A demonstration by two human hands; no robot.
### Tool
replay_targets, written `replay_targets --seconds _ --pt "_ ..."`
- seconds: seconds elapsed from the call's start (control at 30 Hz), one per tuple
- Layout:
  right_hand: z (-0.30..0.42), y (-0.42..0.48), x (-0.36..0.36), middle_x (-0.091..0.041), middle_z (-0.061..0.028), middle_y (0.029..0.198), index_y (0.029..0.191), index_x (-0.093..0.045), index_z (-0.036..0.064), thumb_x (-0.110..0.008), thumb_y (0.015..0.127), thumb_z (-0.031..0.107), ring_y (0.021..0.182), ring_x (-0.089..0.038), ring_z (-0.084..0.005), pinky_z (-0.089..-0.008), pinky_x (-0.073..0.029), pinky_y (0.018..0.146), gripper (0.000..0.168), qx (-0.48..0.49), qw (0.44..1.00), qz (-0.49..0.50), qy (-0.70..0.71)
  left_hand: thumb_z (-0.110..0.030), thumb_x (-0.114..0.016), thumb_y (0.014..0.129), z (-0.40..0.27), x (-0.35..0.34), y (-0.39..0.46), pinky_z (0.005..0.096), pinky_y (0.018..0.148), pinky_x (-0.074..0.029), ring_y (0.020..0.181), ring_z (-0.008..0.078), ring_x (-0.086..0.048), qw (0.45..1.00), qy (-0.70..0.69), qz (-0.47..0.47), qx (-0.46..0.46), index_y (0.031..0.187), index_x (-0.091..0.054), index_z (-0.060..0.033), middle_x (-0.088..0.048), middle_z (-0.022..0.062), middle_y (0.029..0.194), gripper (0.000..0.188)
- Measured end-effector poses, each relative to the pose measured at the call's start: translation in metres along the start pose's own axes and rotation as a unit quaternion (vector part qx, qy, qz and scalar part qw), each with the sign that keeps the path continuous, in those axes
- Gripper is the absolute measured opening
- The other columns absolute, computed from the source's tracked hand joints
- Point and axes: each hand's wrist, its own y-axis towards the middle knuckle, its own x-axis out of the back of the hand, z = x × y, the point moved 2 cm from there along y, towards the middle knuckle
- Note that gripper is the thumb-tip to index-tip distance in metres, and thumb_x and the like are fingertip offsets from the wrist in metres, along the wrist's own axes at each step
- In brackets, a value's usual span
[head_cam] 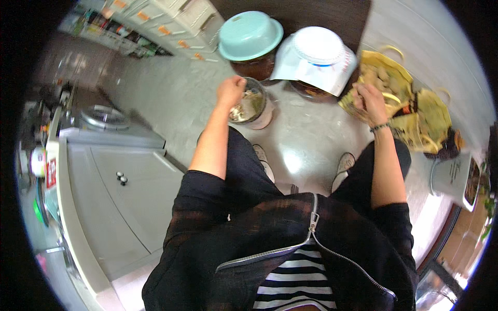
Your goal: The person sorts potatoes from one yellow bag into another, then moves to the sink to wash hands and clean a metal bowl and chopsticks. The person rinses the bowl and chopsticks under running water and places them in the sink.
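My left hand (pixel 230 91), fingers curled, is at the left rim of a round bin (pixel 261 119) on the floor, which has a dark rim and mixed scraps inside; whether the fingers grip the rim or something small cannot be told. My right hand (pixel 369 102), with a beaded bracelet at the wrist, is over the front edge of a yellow bag (pixel 404 74) holding several lumpy tan pieces. Its fingers are bent, and what they hold is unclear. A second yellow bag (pixel 433 112) stands beside the first.
An upturned turquoise basin (pixel 249 37) and an upturned white bowl (pixel 320 42) on a white sheet (pixel 286 64) stand ahead. Plastic drawers (pixel 171 23) are back left, a grey cabinet (pixel 113 194) is at left. A grey-white planter (pixel 451 177) stands at right.
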Motion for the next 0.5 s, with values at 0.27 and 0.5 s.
replay_targets --seconds 0.27,0.5 --pt "-0.018 0.023 -0.045 -0.054 0.0010 0.067 0.086 -0.056 0.003 -0.046 0.082 0.015 0.048 -0.046 -0.0040 -0.0169 -0.035 0.045 0.016 -0.078 0.984 0.110 -0.120 -0.042 -0.043 0.080 0.012 -0.079 -0.040 0.0365 0.066 -0.044 0.076 0.0236 -0.058 0.934 0.045 0.355 0.016 0.089 -0.060 -0.0067 -0.061 0.0121 0.081 0.040" --pt "-0.027 0.040 -0.064 -0.054 -0.0018 0.066 0.085 -0.055 0.001 -0.046 0.082 0.015 0.050 -0.049 -0.0066 -0.0193 -0.038 0.046 0.016 -0.073 0.964 0.187 -0.176 -0.057 -0.022 0.083 0.036 -0.125 -0.078 0.0387 0.080 -0.034 0.087 0.0204 -0.054 0.642 -0.514 0.226 0.522 0.120 -0.029 -0.0020 -0.054 0.0121 0.101 0.067"
